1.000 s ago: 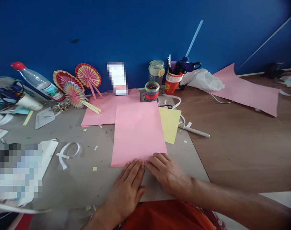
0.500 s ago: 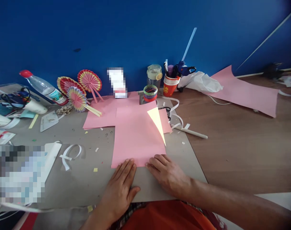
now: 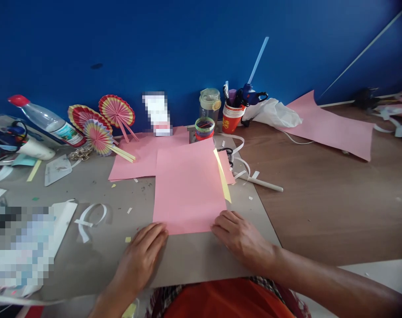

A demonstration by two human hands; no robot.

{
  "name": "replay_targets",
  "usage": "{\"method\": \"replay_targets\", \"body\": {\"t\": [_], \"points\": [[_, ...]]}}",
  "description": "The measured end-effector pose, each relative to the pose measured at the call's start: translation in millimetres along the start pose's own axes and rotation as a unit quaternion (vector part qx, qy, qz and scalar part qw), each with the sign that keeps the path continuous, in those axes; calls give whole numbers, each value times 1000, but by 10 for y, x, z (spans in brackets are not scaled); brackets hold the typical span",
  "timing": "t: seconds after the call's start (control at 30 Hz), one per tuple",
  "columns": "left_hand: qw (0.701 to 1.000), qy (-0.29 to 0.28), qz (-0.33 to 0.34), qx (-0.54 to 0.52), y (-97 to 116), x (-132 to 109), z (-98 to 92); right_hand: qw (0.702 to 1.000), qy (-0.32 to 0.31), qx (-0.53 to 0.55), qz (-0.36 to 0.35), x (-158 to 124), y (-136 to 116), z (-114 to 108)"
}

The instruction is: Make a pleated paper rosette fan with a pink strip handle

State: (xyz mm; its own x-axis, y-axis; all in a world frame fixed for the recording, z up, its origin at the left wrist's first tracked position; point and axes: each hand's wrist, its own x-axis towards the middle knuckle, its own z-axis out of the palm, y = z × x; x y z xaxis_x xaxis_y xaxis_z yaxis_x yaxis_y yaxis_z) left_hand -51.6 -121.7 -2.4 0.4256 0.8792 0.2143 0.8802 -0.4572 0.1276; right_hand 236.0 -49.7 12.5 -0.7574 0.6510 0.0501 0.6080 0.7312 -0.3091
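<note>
A pink paper sheet (image 3: 188,190) lies in front of me on the grey mat, its near edge between my hands. At its lower left corner is my left hand (image 3: 141,252), fingers together and bent over the edge of the paper. My right hand (image 3: 242,238) has its curled fingers on the lower right corner. Each hand seems to hold its corner, though the thumbs are hidden. A narrow yellow paper piece (image 3: 223,179) sticks out along the right edge of the sheet. More pink paper (image 3: 134,155) lies behind, under the sheet.
Folded paper fans (image 3: 116,111), a bottle (image 3: 48,120) and a phone-like blurred item (image 3: 157,113) stand at the back left. A jar (image 3: 204,128), a red cup (image 3: 232,118) of tools and a pink sheet (image 3: 333,126) are at the back right. A white strip loop (image 3: 103,216) lies left.
My left hand has moved left to the paper's corner, and its thumb is now out of sight. My right hand has shifted slightly right. The yellow piece is less exposed. The view has shifted slightly.
</note>
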Motion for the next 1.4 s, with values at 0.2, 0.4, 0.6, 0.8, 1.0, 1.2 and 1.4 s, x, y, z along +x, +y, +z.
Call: {"method": "replay_targets", "body": {"t": [0.2,0.4,0.6,0.8,1.0,1.2,1.4], "points": [[999,-46,10,9,-15,245,-100,999,-43,2,-25,71,71,18],[996,-29,76,35,-45,301,-103,997,-56,-44,-30,83,36,9],[997,-44,66,10,-41,307,-112,999,-39,-8,-6,65,61,23],[996,-80,40,-29,-37,397,-157,999,-44,4,16,82,100,12],[995,-97,29,-20,-96,378,-68,996,-70,-20,42,124,132,7],[997,-69,-9,-34,-137,347,8,993,-71,-40,82,159,168,-33],[998,-16,-37,-54,-154,308,48,991,-96,-51,83,164,219,-56]]}}
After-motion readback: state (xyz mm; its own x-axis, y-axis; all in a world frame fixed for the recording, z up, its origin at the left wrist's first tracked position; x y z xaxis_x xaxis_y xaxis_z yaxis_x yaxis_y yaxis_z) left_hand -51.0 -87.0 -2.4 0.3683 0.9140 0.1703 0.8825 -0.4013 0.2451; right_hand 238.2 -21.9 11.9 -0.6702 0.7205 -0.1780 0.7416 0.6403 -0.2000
